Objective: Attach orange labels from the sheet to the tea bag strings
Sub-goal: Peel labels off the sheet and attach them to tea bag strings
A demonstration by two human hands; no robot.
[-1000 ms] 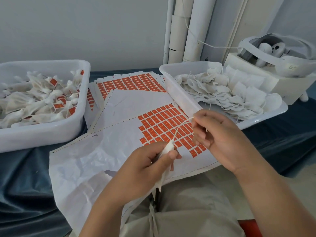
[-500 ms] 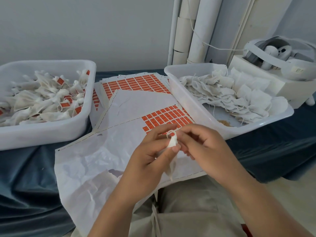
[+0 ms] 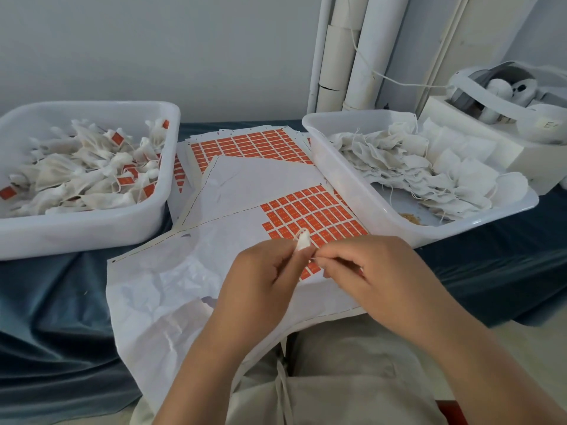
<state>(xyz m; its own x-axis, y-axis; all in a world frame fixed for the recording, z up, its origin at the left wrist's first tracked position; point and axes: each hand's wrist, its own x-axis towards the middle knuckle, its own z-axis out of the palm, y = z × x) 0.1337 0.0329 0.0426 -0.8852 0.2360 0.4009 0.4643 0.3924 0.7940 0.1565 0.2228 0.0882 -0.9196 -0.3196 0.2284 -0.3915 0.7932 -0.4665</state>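
Work sits at lower centre of the frame, over the near part of the label sheet (image 3: 245, 194). The left grip (image 3: 260, 283) pinches the gathered neck of a white tea bag (image 3: 302, 242), whose tip pokes up above the thumb. The right grip (image 3: 377, 271) is closed narrow on what looks like the bag's string (image 3: 313, 257), just beside the bag. Neither grip appears to carry a label.

I judge the step in hand to be readying the string for its label. To do it well, keep the neck pinned firmly and draw the string straight with a gentle pull, since thin thread slips and the paper bag could tear. Leave the free end clear. The orange labels (image 3: 319, 216) lie directly beyond the fingers, so peel one from the ragged near edge of the block and fold it squarely round the string end, edges matched.

The left tub (image 3: 92, 231), at the left of the frame, holds a loose heap of labelled bags (image 3: 79, 173) with orange tags showing among them. The right tub (image 3: 346, 179), at the right, holds flat unlabelled bags (image 3: 414, 167) with bare strings, plus a small patch of brown crumbs (image 3: 411, 217) on its floor. A fuller second sheet (image 3: 251, 145) lies between the tubs at upper centre, partly under the first.
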